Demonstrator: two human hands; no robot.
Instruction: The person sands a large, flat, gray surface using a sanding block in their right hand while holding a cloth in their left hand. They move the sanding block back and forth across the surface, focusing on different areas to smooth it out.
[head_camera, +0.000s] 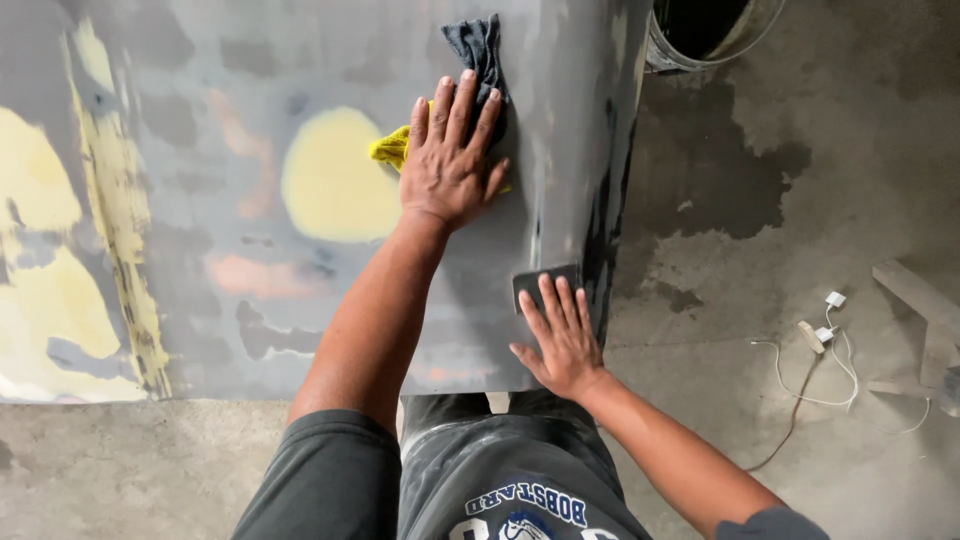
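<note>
Head view: left hand (448, 165) lies flat, fingers spread, pressing a grey-and-yellow rag (478, 55) onto the grey panel (250, 200) at upper centre. Right hand (562, 338), open, holds a dark sanding pad (540, 282) against the panel's lower right edge. Step judged: wiping and sanding filler patches (335, 175). Concrete floor (780, 250), damp-stained; white cable (820, 360) at right; bucket (700, 30) at top.

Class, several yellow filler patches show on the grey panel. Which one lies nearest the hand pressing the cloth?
The round yellow patch mid-panel, just beside the left hand on the cloth. The other patches sit far off at the panel's edge.
</note>
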